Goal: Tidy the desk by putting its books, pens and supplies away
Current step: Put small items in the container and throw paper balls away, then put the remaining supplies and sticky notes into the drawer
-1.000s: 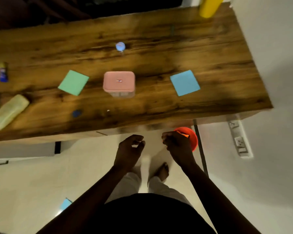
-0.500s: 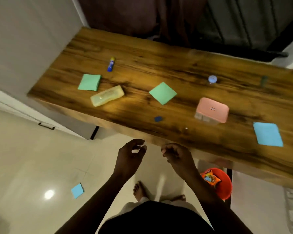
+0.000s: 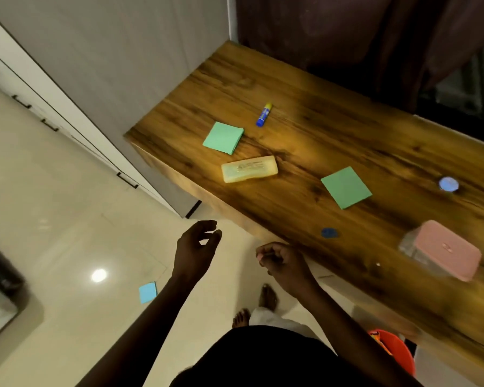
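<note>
The wooden desk (image 3: 333,129) carries two green sticky-note pads (image 3: 223,137) (image 3: 346,187), a blue glue stick (image 3: 264,115), a pale yellow pencil case (image 3: 249,169), a small blue eraser (image 3: 329,233), a round blue-capped item (image 3: 448,184) and a clear box with a pink lid (image 3: 447,254). A blue sticky pad (image 3: 147,292) lies on the floor. My left hand (image 3: 196,248) hovers over the floor in front of the desk, fingers loosely curled and apart, holding nothing. My right hand (image 3: 284,263) is curled into a loose fist near the desk's front edge, with nothing visible in it.
An orange bin (image 3: 394,350) sits under the desk at the lower right. White cabinets with black handles (image 3: 126,180) run along the left. A dark curtain (image 3: 361,37) hangs behind the desk. My bare feet (image 3: 267,296) stand on a glossy tiled floor.
The view has swung left, from the right part of the desk to its left end. Both hands kept the same pose in front of me; the orange bin slid to the lower right.
</note>
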`<action>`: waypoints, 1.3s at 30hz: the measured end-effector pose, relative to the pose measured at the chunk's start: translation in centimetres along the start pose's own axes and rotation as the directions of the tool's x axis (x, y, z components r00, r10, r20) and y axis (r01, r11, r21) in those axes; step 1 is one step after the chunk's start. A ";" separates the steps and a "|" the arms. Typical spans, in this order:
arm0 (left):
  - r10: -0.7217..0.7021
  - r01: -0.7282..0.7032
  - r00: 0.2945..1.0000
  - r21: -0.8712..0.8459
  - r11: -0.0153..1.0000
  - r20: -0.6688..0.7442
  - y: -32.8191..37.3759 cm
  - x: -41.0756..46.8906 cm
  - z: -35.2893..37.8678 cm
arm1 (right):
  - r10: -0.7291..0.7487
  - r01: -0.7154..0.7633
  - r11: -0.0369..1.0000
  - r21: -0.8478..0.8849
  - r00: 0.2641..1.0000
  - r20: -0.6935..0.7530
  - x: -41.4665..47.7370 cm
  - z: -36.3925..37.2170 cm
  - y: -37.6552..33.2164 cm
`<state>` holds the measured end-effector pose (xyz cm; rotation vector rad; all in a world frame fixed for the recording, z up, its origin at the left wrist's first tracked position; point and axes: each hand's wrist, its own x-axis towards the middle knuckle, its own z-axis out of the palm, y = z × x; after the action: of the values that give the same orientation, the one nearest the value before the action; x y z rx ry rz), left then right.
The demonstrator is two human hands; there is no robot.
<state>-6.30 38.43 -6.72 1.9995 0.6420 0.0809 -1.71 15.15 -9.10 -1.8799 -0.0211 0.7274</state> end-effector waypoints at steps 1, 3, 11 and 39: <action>-0.016 0.016 1.000 0.014 1.000 -0.007 -0.1 0.5 -0.2 | 0.002 -0.001 1.000 -0.016 1.000 0.020 0.7 0.3 -0.1; -0.026 0.026 1.000 0.047 0.999 -0.013 -0.3 1.4 -0.5 | -0.003 0.007 0.998 -0.064 0.998 0.061 1.8 0.9 -0.3; -0.048 0.042 0.995 0.075 0.996 0.085 -1.1 4.6 -0.9 | 0.043 -0.038 0.994 -0.102 0.998 0.050 4.4 2.8 -2.2; -0.352 0.750 0.612 -0.661 -0.024 0.708 -9.4 21.5 0.4 | 0.537 0.378 -0.369 0.849 0.832 -0.137 12.3 12.6 2.2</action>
<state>8.49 51.73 -19.28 0.3440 0.8580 -0.3389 1.43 28.93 -19.91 -0.0643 0.9547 -0.0406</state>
